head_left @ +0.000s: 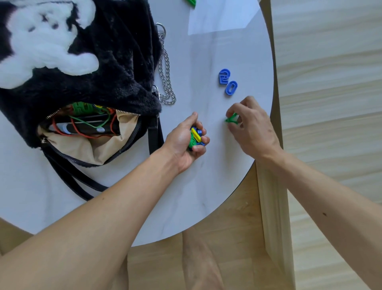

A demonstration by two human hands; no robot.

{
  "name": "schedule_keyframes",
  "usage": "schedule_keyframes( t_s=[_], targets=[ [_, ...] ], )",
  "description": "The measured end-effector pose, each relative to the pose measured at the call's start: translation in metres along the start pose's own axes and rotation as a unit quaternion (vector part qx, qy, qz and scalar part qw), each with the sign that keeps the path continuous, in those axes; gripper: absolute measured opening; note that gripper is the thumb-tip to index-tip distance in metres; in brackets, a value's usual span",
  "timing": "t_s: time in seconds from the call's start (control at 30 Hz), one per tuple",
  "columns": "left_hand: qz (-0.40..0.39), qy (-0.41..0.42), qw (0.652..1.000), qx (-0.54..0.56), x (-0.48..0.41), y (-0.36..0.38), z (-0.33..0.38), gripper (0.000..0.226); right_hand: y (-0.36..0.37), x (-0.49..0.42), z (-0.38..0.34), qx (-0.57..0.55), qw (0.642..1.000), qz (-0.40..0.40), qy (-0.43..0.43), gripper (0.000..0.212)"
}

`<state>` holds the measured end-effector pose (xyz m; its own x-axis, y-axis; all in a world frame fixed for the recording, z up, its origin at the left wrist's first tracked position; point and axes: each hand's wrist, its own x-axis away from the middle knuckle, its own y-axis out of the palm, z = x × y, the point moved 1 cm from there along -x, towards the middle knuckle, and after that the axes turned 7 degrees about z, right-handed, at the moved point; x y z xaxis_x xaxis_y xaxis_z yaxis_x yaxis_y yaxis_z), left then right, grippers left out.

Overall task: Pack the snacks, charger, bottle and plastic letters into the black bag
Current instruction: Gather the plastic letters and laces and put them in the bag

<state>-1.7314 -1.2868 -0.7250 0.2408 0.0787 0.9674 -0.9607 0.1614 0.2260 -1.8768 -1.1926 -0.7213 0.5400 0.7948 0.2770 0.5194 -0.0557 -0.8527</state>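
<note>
Pinching the green letter (pixel 232 119), right hand (pixel 251 128) lifts vertically; left hand (pixel 187 142), clutching gathered letters (pixel 196 137), stays cupped; bag (pixel 93 87) at 9 o'clock.

It looks like a room in a home: a round white marble-look table (pixel 217 165) stands on pale wood-plank flooring (pixel 330 82), with a light wooden furniture edge (pixel 275 217) at four o'clock and a bare foot (pixel 202 267) at six.

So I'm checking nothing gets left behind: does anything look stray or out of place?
One green plastic piece lies alone at the round white table's far edge, cut off by the frame, well away from the two blue plastic pieces near the hands.
</note>
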Motion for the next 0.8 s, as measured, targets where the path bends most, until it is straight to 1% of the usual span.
schedule_keyframes(
  t_s=[0.13, 0.17, 0.23, 0.33, 0.47, 0.53, 0.57, 0.6, 0.67, 0.8],
  targets=[
    [0.005, 0.001, 1.0, -0.004, -0.001, -0.001, -0.006, 0.04, -0.012, -0.04, -0.013, 0.0, 0.995, 0.101, -0.023, 0.013],
    [0.007, 0.001, 1.0, -0.004, -0.001, -0.001, -0.007, 0.04, -0.012, -0.05, -0.015, 0.006, 0.994, 0.109, -0.022, 0.012],
    [0.009, 0.001, 1.0, -0.003, -0.001, -0.002, -0.009, 0.04, -0.008, -0.062, -0.016, 0.024, 0.994, 0.1, -0.025, 0.011],
    [0.009, 0.001, 1.0, -0.006, 0.0, -0.003, -0.011, 0.042, -0.001, -0.063, -0.012, 0.023, 0.994, 0.104, -0.021, 0.019],
    [0.01, 0.002, 1.0, -0.01, 0.001, -0.005, -0.014, 0.043, 0.0, -0.061, -0.012, -0.058, 0.986, 0.154, -0.019, 0.025],
    [0.01, 0.003, 1.0, -0.01, 0.001, -0.005, -0.015, 0.043, 0.001, -0.06, -0.01, -0.046, 0.981, 0.19, 0.007, 0.037],
    [0.01, 0.005, 1.0, -0.01, 0.001, -0.005, -0.015, 0.042, 0.002, -0.06, -0.009, -0.016, 0.981, 0.192, 0.033, 0.048],
    [0.011, 0.006, 1.0, -0.011, 0.001, -0.006, -0.016, 0.042, 0.004, -0.06, -0.008, 0.02, 0.982, 0.178, 0.064, 0.06],
    [0.014, 0.007, 1.0, -0.014, 0.001, -0.004, -0.017, 0.042, 0.008, -0.058, -0.007, 0.067, 0.984, 0.131, 0.097, 0.074],
    [0.018, 0.01, 1.0, -0.022, 0.002, -0.002, -0.021, 0.042, 0.009, -0.064, -0.018, 0.062, 0.993, 0.09, 0.053, 0.079]
  ],
)
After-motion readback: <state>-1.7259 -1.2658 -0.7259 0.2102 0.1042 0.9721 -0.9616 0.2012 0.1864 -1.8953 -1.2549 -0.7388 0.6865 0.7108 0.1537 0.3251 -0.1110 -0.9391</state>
